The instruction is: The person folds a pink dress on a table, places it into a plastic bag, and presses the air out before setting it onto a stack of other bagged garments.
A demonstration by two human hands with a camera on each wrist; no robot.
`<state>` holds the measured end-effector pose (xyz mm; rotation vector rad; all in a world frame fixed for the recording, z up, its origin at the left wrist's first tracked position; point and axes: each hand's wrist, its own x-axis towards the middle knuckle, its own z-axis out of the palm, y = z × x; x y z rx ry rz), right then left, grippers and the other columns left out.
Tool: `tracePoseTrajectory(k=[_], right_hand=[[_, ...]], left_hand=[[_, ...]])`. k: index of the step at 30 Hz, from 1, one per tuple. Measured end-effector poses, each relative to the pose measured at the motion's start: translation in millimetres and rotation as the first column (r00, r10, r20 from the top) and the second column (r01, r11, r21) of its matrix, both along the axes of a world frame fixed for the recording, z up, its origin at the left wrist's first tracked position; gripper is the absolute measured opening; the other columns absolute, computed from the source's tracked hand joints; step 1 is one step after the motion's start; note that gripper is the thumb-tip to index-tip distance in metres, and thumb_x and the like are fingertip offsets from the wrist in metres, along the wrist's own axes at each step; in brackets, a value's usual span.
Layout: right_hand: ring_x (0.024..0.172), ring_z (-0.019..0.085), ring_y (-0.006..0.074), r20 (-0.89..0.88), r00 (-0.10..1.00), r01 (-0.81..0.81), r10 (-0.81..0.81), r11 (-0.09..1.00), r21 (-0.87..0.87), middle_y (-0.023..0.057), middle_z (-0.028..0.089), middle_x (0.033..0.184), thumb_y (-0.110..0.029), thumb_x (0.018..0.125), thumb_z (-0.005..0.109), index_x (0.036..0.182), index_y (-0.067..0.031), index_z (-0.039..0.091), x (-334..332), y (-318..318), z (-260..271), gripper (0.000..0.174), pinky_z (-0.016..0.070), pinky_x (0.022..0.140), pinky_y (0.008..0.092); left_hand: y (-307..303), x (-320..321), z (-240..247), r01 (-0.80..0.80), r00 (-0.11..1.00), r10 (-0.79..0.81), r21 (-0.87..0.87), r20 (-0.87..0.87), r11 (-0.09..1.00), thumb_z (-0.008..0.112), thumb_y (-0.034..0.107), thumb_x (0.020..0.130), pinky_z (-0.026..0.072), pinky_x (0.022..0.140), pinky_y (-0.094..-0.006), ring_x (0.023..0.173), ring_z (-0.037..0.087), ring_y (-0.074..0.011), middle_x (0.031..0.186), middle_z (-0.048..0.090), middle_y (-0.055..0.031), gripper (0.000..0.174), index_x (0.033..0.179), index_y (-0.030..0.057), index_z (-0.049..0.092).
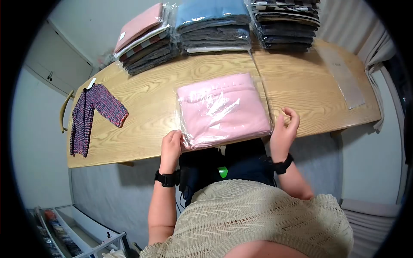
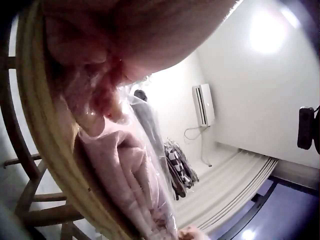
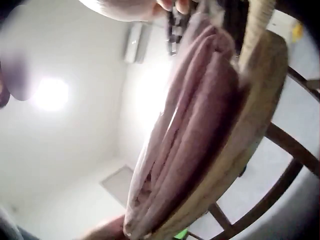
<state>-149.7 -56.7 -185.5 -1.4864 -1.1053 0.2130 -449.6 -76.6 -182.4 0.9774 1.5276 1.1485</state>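
A folded pink garment (image 1: 223, 109) in a clear plastic bag (image 1: 182, 118) lies at the table's front edge. My left hand (image 1: 171, 148) pinches the bag at its near left corner. Crinkled plastic shows by the fingers in the left wrist view, where the pink cloth (image 2: 125, 170) bulges in soft folds. Just off the near right corner, my right hand (image 1: 284, 134) has its fingers loosely bent with nothing in them. From the right wrist, the stacked layers of the pink garment (image 3: 195, 120) show along the wooden edge.
Bagged folded clothes stand at the back in three stacks: pink-topped (image 1: 144, 41), blue-topped (image 1: 213, 28) and dark (image 1: 286, 26). A purple knitted garment (image 1: 92, 114) with a white tag lies at the left. A flat clear bag (image 1: 344, 81) lies at the right of the wooden table (image 1: 146, 94).
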Motion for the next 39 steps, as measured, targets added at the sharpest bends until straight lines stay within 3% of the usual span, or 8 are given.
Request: tracePoseTrajectory(k=[2, 4, 12, 16, 18, 21, 24, 39], right_hand=[[0.102, 0.052, 0.0272, 0.284, 0.913, -0.37, 0.294, 0.89, 0.268, 0.0142, 0.056, 0.108, -0.008, 0.082, 0.054, 0.104, -0.0021, 0.055, -31.5, -17.3, 28.0, 0.023, 0.0384, 0.09, 0.0397], [0.117, 0.044, 0.0282, 0.598, 0.662, -0.505, 0.452, 0.859, -0.089, 0.0132, 0.053, 0.12, -0.016, 0.082, 0.056, 0.114, -0.0069, 0.054, -57.2, -12.2, 37.2, 0.034, 0.0287, 0.1, 0.0458], [0.131, 0.03, 0.0279, 0.709, 0.551, -0.333, 0.44, 0.895, -0.296, 0.0132, 0.035, 0.14, -0.039, 0.082, 0.056, 0.128, -0.0245, 0.048, -65.4, 24.7, 23.2, 0.049, 0.0195, 0.105, 0.05], [0.13, 0.029, 0.0292, 0.698, 0.547, -0.363, 0.461, 0.883, -0.299, 0.013, 0.035, 0.139, -0.04, 0.081, 0.057, 0.13, -0.0253, 0.048, -63.9, 27.4, 19.1, 0.051, 0.0187, 0.105, 0.0505], [0.13, 0.029, 0.03, 0.725, 0.531, -0.349, 0.439, 0.893, -0.285, 0.0133, 0.035, 0.139, -0.04, 0.081, 0.058, 0.129, -0.0252, 0.048, -65.6, 25.7, 22.9, 0.051, 0.0187, 0.105, 0.0513], [0.13, 0.029, 0.0316, 0.77, 0.482, -0.335, 0.418, 0.9, -0.279, 0.014, 0.035, 0.139, -0.04, 0.08, 0.059, 0.128, -0.0252, 0.05, -67.9, 29.4, 31.0, 0.051, 0.0188, 0.104, 0.0532], [0.13, 0.029, 0.0331, 0.803, 0.413, -0.321, 0.429, 0.894, -0.313, 0.0147, 0.035, 0.139, -0.042, 0.08, 0.058, 0.129, -0.0256, 0.049, -63.3, 35.5, 27.1, 0.052, 0.0195, 0.102, 0.0566], [0.132, 0.024, 0.0343, 0.688, 0.429, -0.426, 0.585, 0.803, -0.417, 0.0147, 0.029, 0.143, -0.051, 0.084, 0.05, 0.127, -0.0237, 0.05, -62.4, 51.6, 7.3, 0.052, 0.0181, 0.103, 0.0575]], left_hand=[[-0.9, -1.2, 2.6, 0.017, 1.0, -0.017, -0.031, -0.014, 0.999, 0.046, 0.019, 0.091, 0.0307, 0.043, -0.0223, 0.047, 0.041, -0.0055, 0.058, 0.049, 0.0022, 0.026, 0.069, 0.006, 0.052], [-2.2, 1.3, 6.0, 0.022, 1.0, -0.023, -0.03, -0.005, 0.999, 0.045, 0.02, 0.091, 0.0301, 0.043, -0.022, 0.047, 0.041, -0.0054, 0.057, 0.049, 0.002, 0.027, 0.069, 0.0064, 0.052], [-11.4, -22.8, 1.1, -0.002, 0.999, 0.008, -0.12, 0.05, 0.993, 0.049, 0.026, 0.093, 0.0307, 0.043, -0.0211, 0.047, 0.04, -0.0054, 0.056, 0.048, 0.0016, 0.028, 0.073, 0.0071, 0.053], [-13.8, -8.9, 21.6, -0.243, 0.945, 0.272, 0.169, -0.18, 0.955, 0.051, 0.018, 0.091, 0.0433, 0.055, -0.0271, 0.063, 0.052, -0.0151, 0.074, 0.056, -0.0059, 0.017, 0.09, 0.0012, 0.054], [-10.5, 16.8, 57.1, 0.242, 0.607, 0.369, 0.606, -0.704, 0.758, 0.052, 0.012, 0.088, 0.0458, 0.079, -0.0337, 0.091, 0.057, -0.0274, 0.099, 0.058, -0.0152, 0.02, 0.106, 0.0021, 0.052], [14.7, 47.1, 61.6, 0.583, 0.611, 0.041, 0.484, -0.791, 0.653, 0.053, 0.016, 0.087, 0.0347, 0.098, -0.0415, 0.119, 0.043, -0.0321, 0.125, 0.047, -0.0184, 0.036, 0.121, 0.0054, 0.048], [41.1, 47.5, 47.6, 0.773, -0.002, 0.092, 0.057, -0.996, 0.632, 0.047, 0.045, 0.086, 0.023, 0.104, -0.0523, 0.132, 0.028, -0.0295, 0.142, 0.032, -0.0117, 0.061, 0.137, 0.013, 0.035], [60.2, 33.5, 20.6, 0.745, -0.005, -0.185, -0.127, -0.983, 0.655, 0.041, 0.056, 0.086, 0.0132, 0.104, -0.0601, 0.137, 0.013, -0.0353, 0.148, 0.017, -0.0126, 0.072, 0.142, 0.0148, 0.024]])
